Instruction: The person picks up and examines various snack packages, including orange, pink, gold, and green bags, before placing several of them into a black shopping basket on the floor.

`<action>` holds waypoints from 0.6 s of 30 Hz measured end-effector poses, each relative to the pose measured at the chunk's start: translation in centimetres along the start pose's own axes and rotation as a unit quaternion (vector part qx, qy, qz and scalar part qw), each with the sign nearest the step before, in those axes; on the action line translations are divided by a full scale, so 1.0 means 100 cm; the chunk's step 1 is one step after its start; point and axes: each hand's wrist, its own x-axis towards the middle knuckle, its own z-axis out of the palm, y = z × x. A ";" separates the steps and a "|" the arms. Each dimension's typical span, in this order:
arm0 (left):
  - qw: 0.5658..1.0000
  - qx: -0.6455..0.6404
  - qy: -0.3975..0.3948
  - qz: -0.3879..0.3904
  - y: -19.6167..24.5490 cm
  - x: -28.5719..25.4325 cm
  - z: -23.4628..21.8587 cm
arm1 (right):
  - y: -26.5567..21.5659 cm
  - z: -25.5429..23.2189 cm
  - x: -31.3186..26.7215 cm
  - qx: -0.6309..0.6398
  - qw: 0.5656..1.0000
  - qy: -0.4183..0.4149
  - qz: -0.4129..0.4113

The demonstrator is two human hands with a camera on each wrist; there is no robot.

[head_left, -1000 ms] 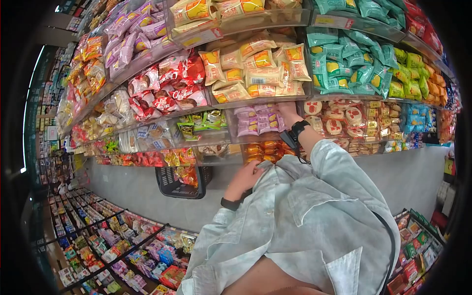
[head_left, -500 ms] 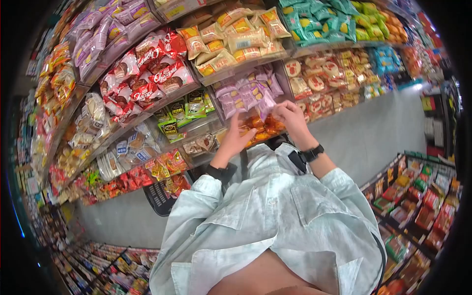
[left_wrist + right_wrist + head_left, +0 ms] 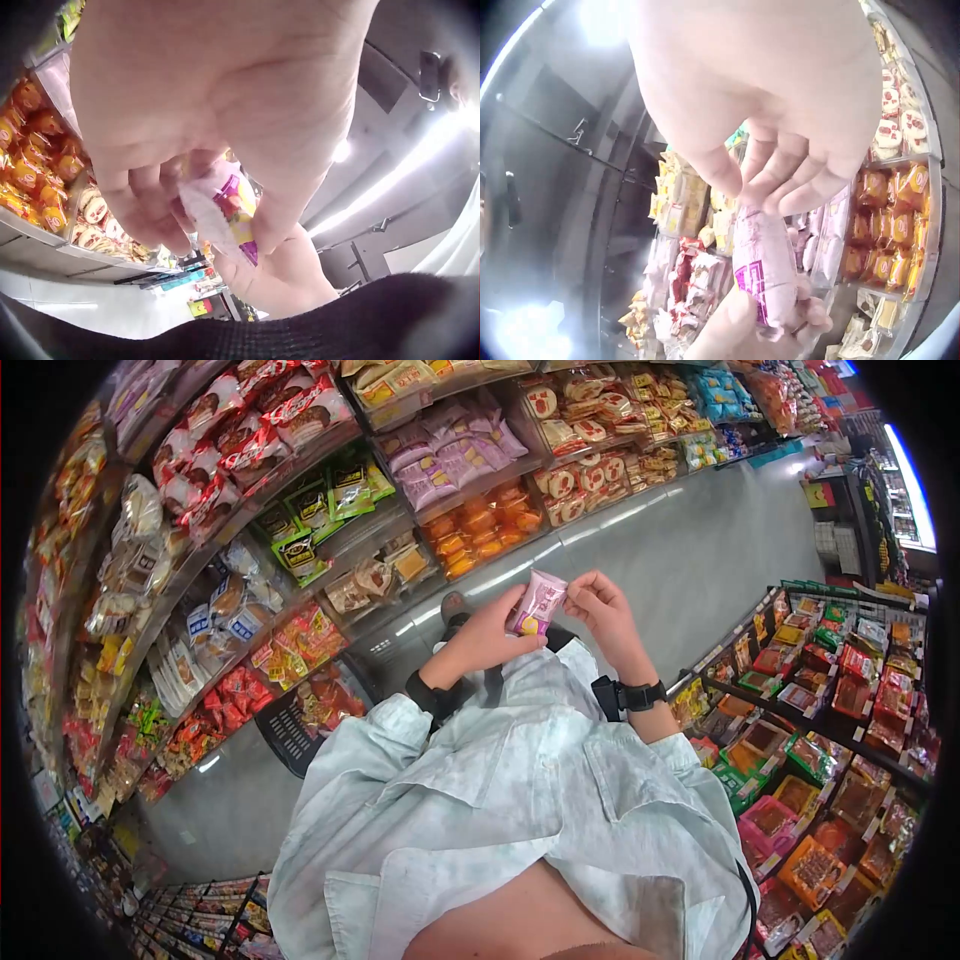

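Observation:
A small light-purple snack packet (image 3: pixel 540 603) with a yellow patch near its lower end is held between both hands, in front of the shirt. My left hand (image 3: pixel 480 638) grips it around the lower part, thumb on one side and fingers behind. With thumb and fingertips, my right hand (image 3: pixel 605 618) pinches the packet's upper end. The right wrist view shows that pinch at the tip of the upright packet (image 3: pixel 769 262). In the left wrist view, the palm and fingers partly hide the packet (image 3: pixel 229 206).
Beyond the hands, a bin of matching purple packets (image 3: pixel 455 450) sits above one of orange-wrapped snacks (image 3: pixel 482 525). Green packets (image 3: pixel 325 505) lie to the left. A dark basket (image 3: pixel 290 735) stands on the grey floor (image 3: pixel 690 550). Packed shelves (image 3: pixel 830 760) rise at right.
The right hand has come out of the purple bin with a packet and moved towards the body. The left hand has left the shirt front and taken hold too. The head view has turned rightward.

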 end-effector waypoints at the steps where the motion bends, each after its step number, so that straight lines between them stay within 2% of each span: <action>1: 1.000 0.019 0.015 0.004 0.004 -0.010 0.003 | -0.001 0.005 -0.010 -0.039 0.999 0.003 -0.009; 2: 0.999 0.038 0.031 0.007 0.007 -0.020 0.007 | 0.000 0.012 -0.020 -0.077 0.997 0.005 -0.017; 3: 0.993 0.089 0.061 0.053 0.008 -0.031 0.011 | 0.004 0.020 -0.030 -0.077 0.997 0.000 -0.025; 6: 0.961 0.268 0.063 0.026 0.014 -0.066 0.030 | 0.026 0.025 -0.063 -0.093 0.994 -0.030 -0.052; 8: 0.947 0.281 0.145 0.046 0.014 -0.090 0.057 | 0.056 0.015 -0.084 -0.118 0.988 -0.065 -0.069; 11: 0.936 0.245 0.247 0.058 -0.004 -0.130 0.096 | 0.079 0.006 -0.128 -0.027 0.990 -0.118 -0.079; 13: 0.920 0.241 0.297 0.081 -0.014 -0.156 0.122 | 0.102 0.003 -0.146 -0.025 0.988 -0.133 -0.077; 15: 0.909 0.278 0.308 0.042 -0.023 -0.195 0.149 | 0.129 0.008 -0.174 -0.015 0.984 -0.160 -0.078; 16: 0.898 0.310 0.308 0.053 -0.028 -0.201 0.152 | 0.135 0.009 -0.181 0.001 0.986 -0.157 -0.048; 18: 0.916 0.280 0.289 0.013 -0.029 -0.226 0.163 | 0.158 0.017 -0.202 0.043 0.988 -0.148 0.011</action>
